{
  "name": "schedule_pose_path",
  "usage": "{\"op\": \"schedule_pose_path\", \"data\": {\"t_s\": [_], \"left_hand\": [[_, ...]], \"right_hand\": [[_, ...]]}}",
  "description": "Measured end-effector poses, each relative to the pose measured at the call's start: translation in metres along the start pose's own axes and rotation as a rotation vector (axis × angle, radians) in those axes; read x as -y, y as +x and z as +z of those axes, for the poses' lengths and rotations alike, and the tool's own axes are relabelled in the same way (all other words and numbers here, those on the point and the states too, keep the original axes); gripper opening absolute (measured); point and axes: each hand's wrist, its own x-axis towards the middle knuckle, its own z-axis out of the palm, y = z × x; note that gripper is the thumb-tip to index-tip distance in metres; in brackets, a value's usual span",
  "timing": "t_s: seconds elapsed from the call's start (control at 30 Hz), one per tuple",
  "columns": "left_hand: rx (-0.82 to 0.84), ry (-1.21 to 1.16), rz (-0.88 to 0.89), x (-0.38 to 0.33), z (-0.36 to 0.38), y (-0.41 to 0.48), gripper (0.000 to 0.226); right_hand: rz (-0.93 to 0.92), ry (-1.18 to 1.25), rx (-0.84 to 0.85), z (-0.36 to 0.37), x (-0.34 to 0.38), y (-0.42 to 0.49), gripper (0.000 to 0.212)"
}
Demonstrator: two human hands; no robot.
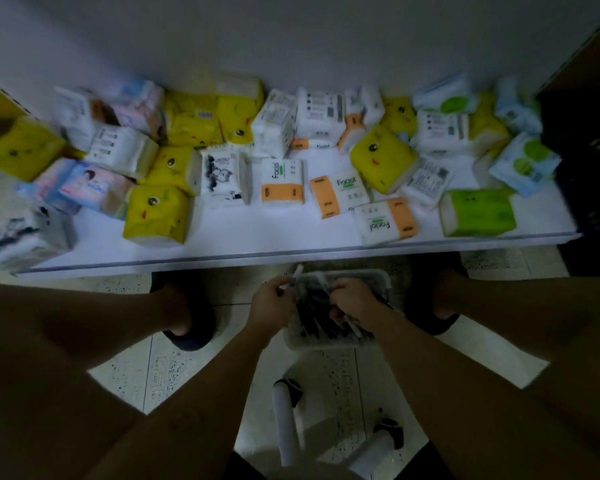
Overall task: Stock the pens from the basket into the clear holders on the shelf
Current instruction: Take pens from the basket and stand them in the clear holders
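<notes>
Reaching into the clear basket [312, 344] on the floor, the left hand [269, 306] pinches a white pen [297, 274]; the right hand [354, 299] curls around pens [314, 318] inside.

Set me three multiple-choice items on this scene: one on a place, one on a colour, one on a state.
1. Where does the basket of pens stand? A on a chair; B on the floor; C on a lap.
2. What colour is the pack at the shelf's front right end? A green; B red; C black.
3. What does the left hand do? A lies flat; B holds a pen; C hangs empty.
Key: B, floor shows around it; A, its wrapper is green; B, a pen sticks out of its grip.
</notes>
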Motion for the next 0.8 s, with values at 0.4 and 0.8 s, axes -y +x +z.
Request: {"op": "schedule_pose_path", "data": {"t_s": [0.4,0.8], "left_hand": [[-0.004,-0.314,0.274,-0.078,-0.022,-0.066,0.018],[-0.179,-0.399,0.625,-0.198,-0.065,-0.123,0.017]], "right_hand": [[-0.335,0.204,-0.271,-0.023,0.049,-0.092,0.014],[-0.858,0.245,-0.517,-0.077,0.130,-0.192,0.026]]}}
